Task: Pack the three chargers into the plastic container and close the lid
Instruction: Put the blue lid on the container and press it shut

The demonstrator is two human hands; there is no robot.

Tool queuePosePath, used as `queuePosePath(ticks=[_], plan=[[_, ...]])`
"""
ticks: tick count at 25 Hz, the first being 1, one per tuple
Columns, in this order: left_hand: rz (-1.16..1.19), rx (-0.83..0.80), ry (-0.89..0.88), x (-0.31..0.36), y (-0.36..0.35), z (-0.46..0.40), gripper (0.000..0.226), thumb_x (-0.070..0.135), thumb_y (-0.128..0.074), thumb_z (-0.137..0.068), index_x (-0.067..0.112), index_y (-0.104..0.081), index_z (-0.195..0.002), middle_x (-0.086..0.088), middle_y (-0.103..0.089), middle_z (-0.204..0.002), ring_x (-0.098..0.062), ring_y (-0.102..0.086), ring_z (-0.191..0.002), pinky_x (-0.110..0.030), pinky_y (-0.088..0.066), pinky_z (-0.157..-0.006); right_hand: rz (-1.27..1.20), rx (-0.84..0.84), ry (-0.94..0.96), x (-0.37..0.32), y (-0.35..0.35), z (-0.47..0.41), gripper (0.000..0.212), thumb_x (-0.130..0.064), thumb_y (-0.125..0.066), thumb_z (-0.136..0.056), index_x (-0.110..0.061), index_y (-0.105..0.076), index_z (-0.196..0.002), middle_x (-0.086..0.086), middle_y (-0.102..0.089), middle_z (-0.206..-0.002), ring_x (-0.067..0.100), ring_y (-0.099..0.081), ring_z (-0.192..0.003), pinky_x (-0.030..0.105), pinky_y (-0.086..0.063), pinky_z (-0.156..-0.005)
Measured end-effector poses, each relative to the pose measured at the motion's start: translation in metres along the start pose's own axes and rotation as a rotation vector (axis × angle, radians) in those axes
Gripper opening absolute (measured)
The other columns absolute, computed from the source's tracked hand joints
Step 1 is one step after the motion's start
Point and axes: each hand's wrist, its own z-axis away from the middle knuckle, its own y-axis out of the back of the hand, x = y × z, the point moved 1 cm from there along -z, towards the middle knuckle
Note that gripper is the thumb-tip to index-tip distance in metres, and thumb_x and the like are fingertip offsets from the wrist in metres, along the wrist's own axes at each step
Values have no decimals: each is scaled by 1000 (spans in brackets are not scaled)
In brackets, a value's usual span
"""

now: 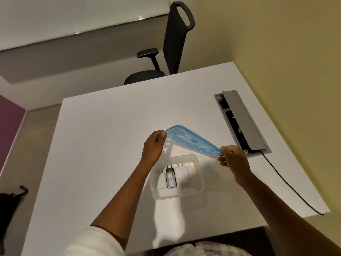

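A clear plastic container (200,179) sits open on the white table. Inside lies a dark charger (171,179) with a white label, prongs pointing away from me. A white charger (181,171) lies beside it on its right, and another white one (160,179) seems to lie on its left, hard to make out. The translucent blue lid (191,140) is held in the air above and beyond the container, tilted. My left hand (154,145) pinches its left corner. At the lid's right corner my right hand (233,158) grips it.
An open cable box (241,121) with a raised grey flap is set into the white table (103,137) at the right; a black cable (287,185) runs from it to the table's right edge. A black office chair (171,47) stands beyond the far edge.
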Motion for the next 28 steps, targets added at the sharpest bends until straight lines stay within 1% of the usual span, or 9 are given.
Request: queuePosePath(ticks=[2, 4, 10, 13, 16, 20, 24, 26, 28], plan=[[57, 0, 20, -12, 14, 14, 31, 44, -48, -100, 24, -64, -117, 13, -64, -102, -6, -58, -92, -30, -49, -90, 10, -18, 21, 0, -10, 10, 13, -22, -56, -89, -11, -64, -89, 13, -69, -82, 30, -69, -79, 45, -60, -78], [100, -37, 42, -24, 24, 29, 33, 45, -46, -101, 27, -60, -125, 13, -63, -116, -6, -58, -106, -32, -47, -98, 43, -22, 39, 4, -19, 23, 7, -16, -57, -83, -14, -64, -84, 11, -70, -83, 31, -69, -81, 47, -59, -77], [210, -112, 105, -67, 39, 69, 44, 47, -48, -100, 30, -51, -140, 14, -56, -141, -2, -49, -133, -28, -36, -113, 332, 5, 246, 22, -44, 57, 21, -3, -67, -79, -10, -62, -98, 5, -66, -95, 24, -63, -87, 32, -54, -71], [233, -113, 125, -86, 36, 84, 48, 49, -54, -96, 35, -48, -142, 21, -54, -142, -2, -47, -136, -17, -40, -108, 402, -50, 286, 38, -53, 68, 30, -4, -70, -82, -8, -57, -108, 9, -60, -106, 22, -62, -90, 20, -52, -64], [186, -126, 140, -103, 29, 99, 66, 59, -61, -85, 41, -40, -145, 27, -48, -143, -1, -48, -134, -23, -43, -108, 434, -60, 280, 53, -59, 80, 34, -6, -70, -83, -13, -53, -112, 7, -52, -112, 21, -59, -97, 33, -59, -76], [35, -161, 80, -100, 23, 112, 66, 48, -66, -79, 69, -29, -129, 53, -43, -126, 24, -45, -115, 0, -40, -88, 466, -21, 314, 70, -67, 97, 39, -5, -70, -82, -12, -53, -117, 8, -50, -119, 21, -53, -107, 38, -54, -88], [4, -95, 26, -102, 12, 112, 64, 23, -65, -78, 43, -40, -132, 19, -56, -127, -6, -57, -117, -40, -55, -91, 494, -36, 318, 78, -75, 107, 38, -5, -68, -82, -11, -53, -116, 8, -50, -118, 23, -51, -111, 38, -49, -93], [-7, -78, 35, -106, 8, 113, 64, 18, -64, -78, 36, -40, -133, 13, -55, -128, -11, -57, -116, -43, -55, -91, 497, -47, 317, 78, -75, 107, 37, -6, -68, -82, -12, -53, -116, 7, -50, -118, 22, -51, -111, 32, -46, -90], [-47, -78, 37, -109, 6, 116, 65, 17, -65, -79, 36, -38, -135, 13, -54, -130, -10, -55, -114, -31, -53, -87, 496, -59, 314, 78, -73, 105, 37, -7, -67, -83, -13, -52, -117, 6, -49, -118, 21, -50, -110, 29, -43, -88]])
